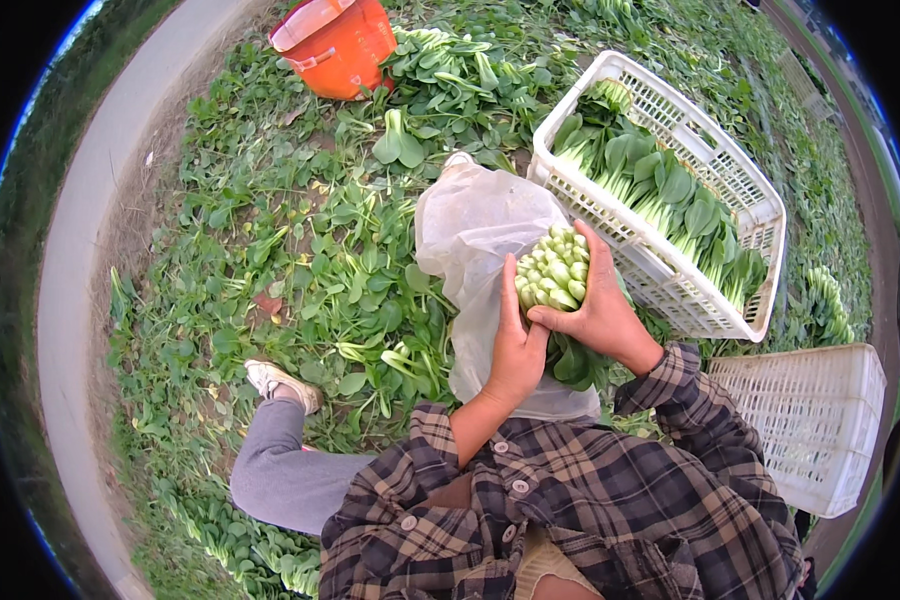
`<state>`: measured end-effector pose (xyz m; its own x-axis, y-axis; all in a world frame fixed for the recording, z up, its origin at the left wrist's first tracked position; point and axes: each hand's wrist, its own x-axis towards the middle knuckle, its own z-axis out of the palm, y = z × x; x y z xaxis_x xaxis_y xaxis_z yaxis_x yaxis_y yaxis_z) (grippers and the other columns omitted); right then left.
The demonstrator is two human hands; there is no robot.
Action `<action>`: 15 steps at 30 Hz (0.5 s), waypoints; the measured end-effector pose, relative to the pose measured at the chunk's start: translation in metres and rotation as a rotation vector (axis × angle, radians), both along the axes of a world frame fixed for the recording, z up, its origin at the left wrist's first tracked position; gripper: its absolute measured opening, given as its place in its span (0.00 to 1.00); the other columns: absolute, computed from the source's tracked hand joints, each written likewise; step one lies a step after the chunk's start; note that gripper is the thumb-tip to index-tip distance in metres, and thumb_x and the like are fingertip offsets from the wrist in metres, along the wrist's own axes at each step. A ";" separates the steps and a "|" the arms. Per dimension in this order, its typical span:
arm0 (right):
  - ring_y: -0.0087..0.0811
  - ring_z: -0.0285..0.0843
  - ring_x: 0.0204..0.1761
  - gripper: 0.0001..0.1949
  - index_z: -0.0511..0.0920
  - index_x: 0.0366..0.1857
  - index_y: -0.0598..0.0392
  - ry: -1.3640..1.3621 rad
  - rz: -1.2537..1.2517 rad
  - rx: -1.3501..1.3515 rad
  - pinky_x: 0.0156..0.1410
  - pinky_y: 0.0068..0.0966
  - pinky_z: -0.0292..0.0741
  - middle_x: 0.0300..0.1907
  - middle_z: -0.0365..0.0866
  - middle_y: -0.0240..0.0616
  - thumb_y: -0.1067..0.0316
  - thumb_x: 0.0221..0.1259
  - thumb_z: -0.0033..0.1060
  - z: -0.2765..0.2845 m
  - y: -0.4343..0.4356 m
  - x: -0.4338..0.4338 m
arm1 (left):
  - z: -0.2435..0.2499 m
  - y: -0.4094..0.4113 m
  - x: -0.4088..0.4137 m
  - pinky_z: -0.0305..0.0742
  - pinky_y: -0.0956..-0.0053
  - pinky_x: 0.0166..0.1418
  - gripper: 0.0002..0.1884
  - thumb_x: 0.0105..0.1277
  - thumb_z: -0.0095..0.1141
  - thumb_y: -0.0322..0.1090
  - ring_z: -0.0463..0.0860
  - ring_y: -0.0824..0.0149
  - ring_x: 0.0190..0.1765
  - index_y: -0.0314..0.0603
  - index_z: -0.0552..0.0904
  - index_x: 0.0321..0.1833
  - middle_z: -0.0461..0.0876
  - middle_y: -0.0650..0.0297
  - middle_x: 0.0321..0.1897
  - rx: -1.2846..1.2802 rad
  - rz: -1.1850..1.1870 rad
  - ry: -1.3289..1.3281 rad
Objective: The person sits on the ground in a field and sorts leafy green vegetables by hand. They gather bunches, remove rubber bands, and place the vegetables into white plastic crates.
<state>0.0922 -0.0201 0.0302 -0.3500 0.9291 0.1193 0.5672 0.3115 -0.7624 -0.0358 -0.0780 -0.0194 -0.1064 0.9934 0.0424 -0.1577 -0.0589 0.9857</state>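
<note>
Both hands hold a bundle of leafy greens, likely bok choy (559, 268), with the pale stem ends facing up and the dark leaves hanging below. My left hand (517, 345) cups the bundle's left side. My right hand (604, 304) wraps its right side, its thumb touching the left hand. Beneath the bundle, a translucent plastic sheet (487, 217) covers my right leg. Just to the right, a white plastic crate (660, 259) holds a row of greens (671, 187), leaves up against one side.
An orange bucket (345, 56) stands at the top, beside a heap of cut greens (457, 71). Another white crate (802, 420) lies at the right. Loose leaves cover the ground around my shoe (281, 384). More greens (247, 547) lie at lower left; a pale path (75, 300) curves along the left.
</note>
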 end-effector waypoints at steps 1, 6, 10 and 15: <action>0.52 0.59 0.67 0.56 0.49 0.69 0.65 0.002 -0.015 -0.010 0.72 0.40 0.58 0.64 0.57 0.58 0.53 0.37 0.79 0.000 0.001 0.000 | -0.002 0.001 -0.002 0.52 0.66 0.75 0.39 0.69 0.51 0.29 0.56 0.58 0.75 0.39 0.42 0.77 0.51 0.50 0.74 -0.001 -0.025 0.026; 0.52 0.61 0.66 0.54 0.50 0.69 0.65 -0.015 -0.014 0.021 0.72 0.39 0.60 0.64 0.59 0.58 0.54 0.38 0.79 -0.002 0.005 0.003 | 0.003 0.001 -0.013 0.69 0.70 0.62 0.41 0.66 0.57 0.29 0.73 0.62 0.60 0.42 0.47 0.77 0.65 0.51 0.67 0.034 0.040 0.488; 0.52 0.60 0.66 0.53 0.49 0.69 0.64 -0.019 0.000 0.026 0.72 0.39 0.59 0.64 0.59 0.58 0.56 0.40 0.77 -0.001 0.004 0.003 | 0.011 0.001 -0.019 0.75 0.75 0.48 0.38 0.64 0.60 0.29 0.78 0.68 0.43 0.44 0.55 0.75 0.73 0.55 0.61 -0.062 -0.007 0.392; 0.52 0.60 0.67 0.50 0.50 0.69 0.63 -0.030 0.013 -0.020 0.72 0.38 0.59 0.64 0.58 0.58 0.58 0.43 0.74 0.001 0.005 0.008 | 0.011 0.004 -0.022 0.75 0.77 0.50 0.31 0.66 0.58 0.28 0.78 0.71 0.47 0.41 0.63 0.71 0.72 0.57 0.61 -0.085 -0.061 0.148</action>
